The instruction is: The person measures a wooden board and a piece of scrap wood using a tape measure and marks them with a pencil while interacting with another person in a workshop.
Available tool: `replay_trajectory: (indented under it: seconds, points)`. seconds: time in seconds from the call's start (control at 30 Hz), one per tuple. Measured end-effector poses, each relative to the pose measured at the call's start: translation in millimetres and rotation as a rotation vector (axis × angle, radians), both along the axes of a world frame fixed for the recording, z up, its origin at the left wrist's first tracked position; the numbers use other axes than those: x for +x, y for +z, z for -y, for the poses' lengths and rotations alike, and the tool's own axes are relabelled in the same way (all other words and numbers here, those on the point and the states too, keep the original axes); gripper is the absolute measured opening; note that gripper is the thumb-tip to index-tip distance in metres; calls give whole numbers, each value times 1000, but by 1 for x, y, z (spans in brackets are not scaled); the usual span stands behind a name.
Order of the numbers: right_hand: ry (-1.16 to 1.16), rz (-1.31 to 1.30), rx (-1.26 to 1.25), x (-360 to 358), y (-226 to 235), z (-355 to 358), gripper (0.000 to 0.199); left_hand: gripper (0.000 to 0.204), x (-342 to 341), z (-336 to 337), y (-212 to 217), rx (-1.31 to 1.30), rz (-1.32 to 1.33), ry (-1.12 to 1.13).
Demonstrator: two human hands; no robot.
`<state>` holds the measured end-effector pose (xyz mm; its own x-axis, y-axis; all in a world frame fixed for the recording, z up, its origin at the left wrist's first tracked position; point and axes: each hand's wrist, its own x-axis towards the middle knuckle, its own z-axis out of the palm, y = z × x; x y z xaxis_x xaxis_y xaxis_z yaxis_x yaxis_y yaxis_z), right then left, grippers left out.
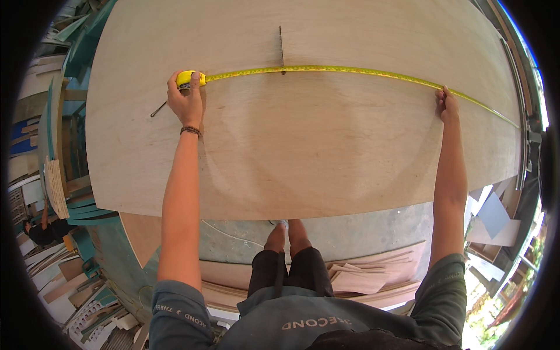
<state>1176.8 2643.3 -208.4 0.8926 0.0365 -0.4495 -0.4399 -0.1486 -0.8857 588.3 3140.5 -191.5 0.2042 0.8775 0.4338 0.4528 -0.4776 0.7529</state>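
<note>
A broad sheet of pale plywood (303, 146), smooth with a faint lengthwise grain, lies flat and fills most of the view. Across its upper part runs a thin yellow steel measuring tape blade (326, 70), printed with fine dark marks and stretched taut from left to right, reaching the sheet's right edge. The left hand (186, 100) closes around the rounded yellow tape measure case (188, 77), pressing it down on the wood; a dark beaded bracelet (191, 130) circles that wrist. The right hand (447, 104) rests fingers-down on the blade, pinning it flat against the plywood. A narrow dark saw slot (281, 49) cuts straight into the sheet and meets the blade. Just left of the case lies a slim dark pencil-like stick (157, 109). Below the sheet's near edge, a grey concrete floor (361, 230) carries loose thin plywood offcuts (361, 277).
</note>
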Motion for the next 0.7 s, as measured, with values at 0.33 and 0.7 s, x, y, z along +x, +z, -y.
replay_trajectory:
  seconds: [0.33,0.7]
  points:
    - [-44,40,-70,-4,-6,-5,29,51,-2,0,4,66,-82,-34]
    - [-47,48,73,-10,3,0,35,62,11,-1,8,-1,-94,12]
